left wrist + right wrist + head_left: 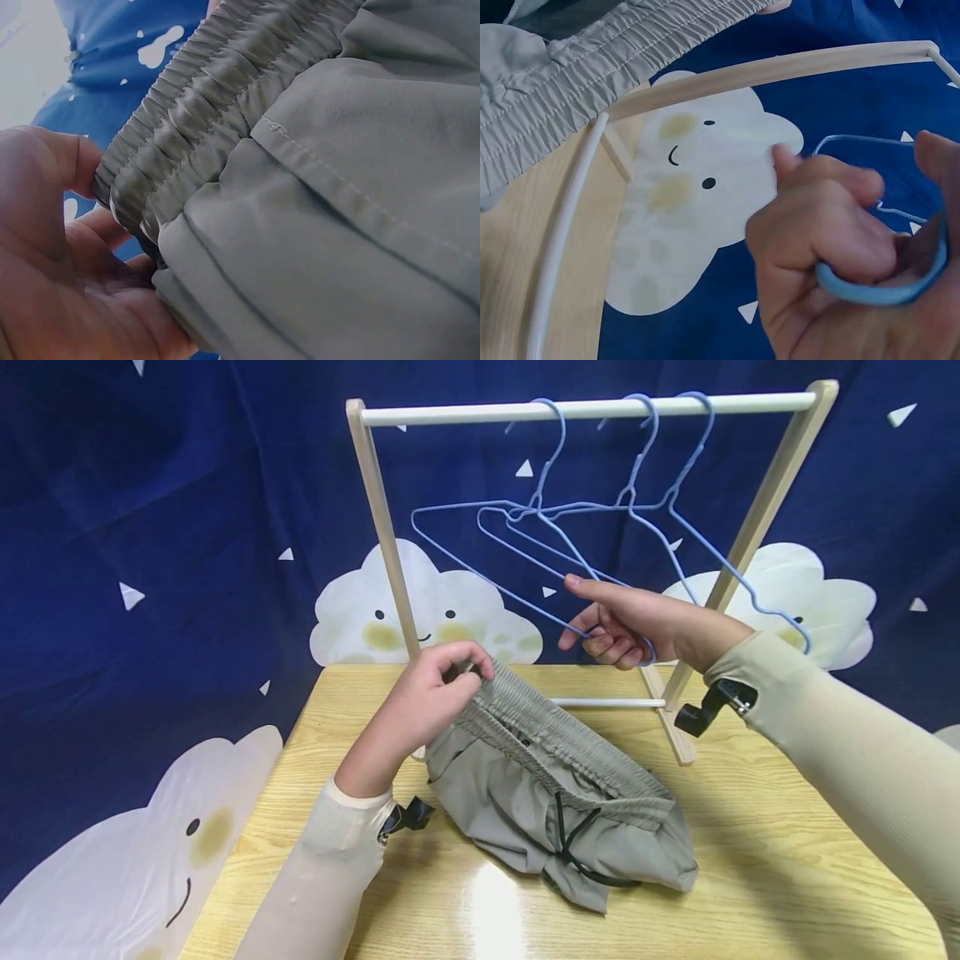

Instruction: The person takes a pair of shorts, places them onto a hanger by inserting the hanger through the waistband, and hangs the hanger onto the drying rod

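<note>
Grey pants (555,802) with a gathered elastic waistband and a black drawstring (572,852) hang in folds at the table's middle. My left hand (435,693) pinches the waistband's left end, which the left wrist view shows close up between thumb and fingers. Three blue wire hangers hang by their hooks from the rack's rail. Around the lower right corner of the leftmost hanger (480,575), the fingers of my right hand (637,622) are curled. Its thumb points out to the left. In the right wrist view the blue wire (877,292) crosses the palm under the curled fingers.
The wooden rack (772,493) with its white rail (465,414) stands at the back of the wooden table (810,860). Two other hangers (716,547) hang towards the right. Behind is a dark blue cloth (187,527) printed with clouds.
</note>
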The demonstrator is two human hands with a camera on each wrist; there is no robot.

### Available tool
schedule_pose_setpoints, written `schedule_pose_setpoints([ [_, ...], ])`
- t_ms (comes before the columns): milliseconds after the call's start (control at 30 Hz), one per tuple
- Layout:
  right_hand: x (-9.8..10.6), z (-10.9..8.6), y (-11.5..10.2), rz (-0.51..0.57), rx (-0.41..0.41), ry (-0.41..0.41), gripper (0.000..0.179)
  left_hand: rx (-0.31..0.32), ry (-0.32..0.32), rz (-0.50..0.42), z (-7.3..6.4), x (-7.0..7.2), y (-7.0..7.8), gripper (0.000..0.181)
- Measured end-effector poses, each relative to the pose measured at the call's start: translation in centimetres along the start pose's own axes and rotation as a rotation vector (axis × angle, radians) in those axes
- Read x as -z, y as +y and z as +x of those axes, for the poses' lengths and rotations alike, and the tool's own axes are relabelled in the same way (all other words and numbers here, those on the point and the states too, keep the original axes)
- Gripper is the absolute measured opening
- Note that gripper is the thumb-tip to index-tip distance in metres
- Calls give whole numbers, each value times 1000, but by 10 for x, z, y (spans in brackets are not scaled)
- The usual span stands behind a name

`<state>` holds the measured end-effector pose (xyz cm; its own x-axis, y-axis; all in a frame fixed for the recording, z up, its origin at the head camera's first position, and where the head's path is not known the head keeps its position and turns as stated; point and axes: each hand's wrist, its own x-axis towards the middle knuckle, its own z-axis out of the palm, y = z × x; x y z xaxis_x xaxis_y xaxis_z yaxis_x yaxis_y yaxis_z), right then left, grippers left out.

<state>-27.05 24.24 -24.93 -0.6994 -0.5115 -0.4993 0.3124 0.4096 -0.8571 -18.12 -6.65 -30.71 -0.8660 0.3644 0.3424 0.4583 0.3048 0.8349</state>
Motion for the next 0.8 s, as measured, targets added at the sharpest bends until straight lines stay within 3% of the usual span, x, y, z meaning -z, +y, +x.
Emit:
schedule_pose_setpoints([
  [267,-3,-5,-3,-50,7,38,79,0,-2,4,-1,0,2,27],
  [367,-4,-7,-4,-112,21,95,69,4,-4,3,-2,1,2,27],
  [533,-8,-14,-5,-185,66,192,60,6,-4,2,-3,1,2,28],
  [800,-10,-36,-18,-213,155,258,61,9,4,4,-3,2,3,27],
])
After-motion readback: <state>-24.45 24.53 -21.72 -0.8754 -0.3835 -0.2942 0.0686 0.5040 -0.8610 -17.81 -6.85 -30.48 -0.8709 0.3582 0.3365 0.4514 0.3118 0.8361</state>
